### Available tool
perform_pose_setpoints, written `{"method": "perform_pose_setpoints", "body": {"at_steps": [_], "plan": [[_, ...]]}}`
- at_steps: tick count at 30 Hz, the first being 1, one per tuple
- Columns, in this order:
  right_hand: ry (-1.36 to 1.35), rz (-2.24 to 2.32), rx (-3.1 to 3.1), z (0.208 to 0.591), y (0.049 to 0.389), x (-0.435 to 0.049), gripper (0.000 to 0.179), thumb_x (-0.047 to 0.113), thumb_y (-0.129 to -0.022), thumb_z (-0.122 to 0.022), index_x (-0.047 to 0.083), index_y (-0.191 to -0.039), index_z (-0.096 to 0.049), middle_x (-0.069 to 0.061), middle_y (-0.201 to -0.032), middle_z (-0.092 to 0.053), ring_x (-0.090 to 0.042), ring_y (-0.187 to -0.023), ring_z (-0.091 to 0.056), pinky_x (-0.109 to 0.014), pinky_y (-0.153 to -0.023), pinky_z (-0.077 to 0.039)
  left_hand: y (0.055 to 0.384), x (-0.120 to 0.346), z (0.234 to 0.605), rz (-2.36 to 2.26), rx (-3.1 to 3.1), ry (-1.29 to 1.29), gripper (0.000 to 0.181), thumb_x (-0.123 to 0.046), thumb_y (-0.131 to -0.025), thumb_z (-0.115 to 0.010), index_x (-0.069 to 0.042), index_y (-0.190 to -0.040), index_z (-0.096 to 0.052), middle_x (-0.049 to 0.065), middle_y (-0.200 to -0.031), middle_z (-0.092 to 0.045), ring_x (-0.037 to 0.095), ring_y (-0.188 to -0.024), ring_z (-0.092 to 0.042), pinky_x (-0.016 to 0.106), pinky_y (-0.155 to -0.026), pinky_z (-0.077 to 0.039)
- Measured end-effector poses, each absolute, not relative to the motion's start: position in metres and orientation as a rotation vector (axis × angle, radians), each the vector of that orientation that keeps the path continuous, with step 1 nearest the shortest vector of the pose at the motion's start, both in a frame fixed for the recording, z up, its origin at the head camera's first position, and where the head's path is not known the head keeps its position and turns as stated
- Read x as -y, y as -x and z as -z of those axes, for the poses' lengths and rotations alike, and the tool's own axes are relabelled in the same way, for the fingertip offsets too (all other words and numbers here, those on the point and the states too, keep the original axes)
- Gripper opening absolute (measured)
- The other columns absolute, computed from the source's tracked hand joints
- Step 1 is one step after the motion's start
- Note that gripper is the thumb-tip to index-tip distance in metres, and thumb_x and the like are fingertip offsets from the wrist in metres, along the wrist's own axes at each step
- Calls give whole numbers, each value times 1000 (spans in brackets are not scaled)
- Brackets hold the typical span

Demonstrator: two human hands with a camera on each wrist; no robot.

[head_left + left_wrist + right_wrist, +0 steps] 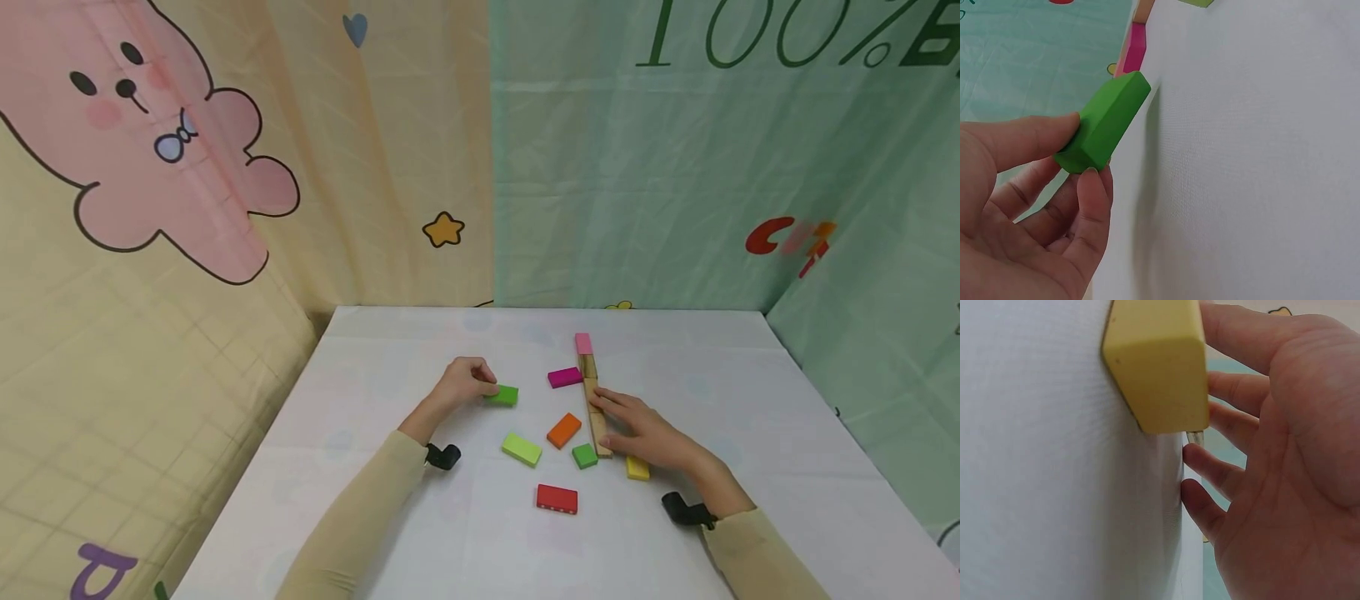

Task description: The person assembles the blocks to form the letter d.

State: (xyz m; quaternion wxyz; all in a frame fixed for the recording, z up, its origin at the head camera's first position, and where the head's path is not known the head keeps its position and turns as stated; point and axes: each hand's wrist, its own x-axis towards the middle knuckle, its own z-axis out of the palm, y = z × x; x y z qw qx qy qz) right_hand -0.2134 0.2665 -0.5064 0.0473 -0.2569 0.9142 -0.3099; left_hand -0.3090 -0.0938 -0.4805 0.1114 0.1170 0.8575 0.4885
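Magenta block (565, 378) lies between held green block (505, 397) and wooden row (598, 425).

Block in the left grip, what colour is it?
The block is green, clearest in the left wrist view.

Behind the left hand (468, 382), a plain beige left sleeve (360, 517), lightly creased, is worn; behind the right hand (647, 429), a right sleeve (761, 557) of the same colour is worn. Near the sleeve ends, on the sides facing the opposite hand, a small, glossy black left camera (444, 457) and a matching right camera (686, 510) are mounted.
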Motion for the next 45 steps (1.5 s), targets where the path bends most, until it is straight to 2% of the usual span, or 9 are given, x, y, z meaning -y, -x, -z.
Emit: {"method": "perform_pose_setpoints", "body": {"at_steps": [4,8,13,23,33,45], "plan": [[779,944,-2792,507,214,-266,71,35,-96,-70,11,-155,-40,-13,-163,-28,-41,-144,-27,-69,-107,-29,310,91,481,-1450,-2527,-388,15,-11,-84,-83,-8,-92,-71,4,-86,-66,18,-79,-59,27,-66,-48],[772,950,-2788,506,213,-265,71,35,-96,-70,11,-155,-41,-13,-162,-28,-41,-144,-27,-69,-107,-30,310,87,483,-1470,-2499,-395,22,-9,-84,-81,-6,-104,-72,5,-89,-66,18,-80,-60,27,-66,-50],[745,948,-2785,507,213,-265,71,36,-95,-70,12,-155,-40,-13,-162,-28,-41,-144,-27,-69,-107,-30,309,82,484,-1477,-2481,-385,29,-5,-84,-80,-7,-113,-73,7,-91,-65,19,-79,-61,28,-65,-52],[728,945,-2786,509,213,-265,72,38,-95,-70,14,-155,-41,-11,-162,-29,-40,-144,-27,-68,-107,-31,310,67,491,-1477,-2506,-380,27,-6,-84,-80,-11,-110,-76,6,-91,-64,19,-80,-60,27,-64,-52],[759,958,-2775,509,212,-267,71,38,-95,-70,12,-155,-41,-11,-163,-27,-39,-145,-26,-69,-108,-28,306,53,493,-1429,-2544,-391,21,-10,-86,-80,-14,-106,-77,4,-86,-66,16,-73,-60,27,-62,-49],[747,958,-2796,509,213,-268,72,41,-94,-70,14,-155,-41,-11,-162,-29,-40,-144,-26,-69,-107,-29,307,39,490,-1316,-2642,-447,15,-10,-85,-81,-12,-100,-77,1,-79,-65,14,-70,-59,26,-61,-48]]}}
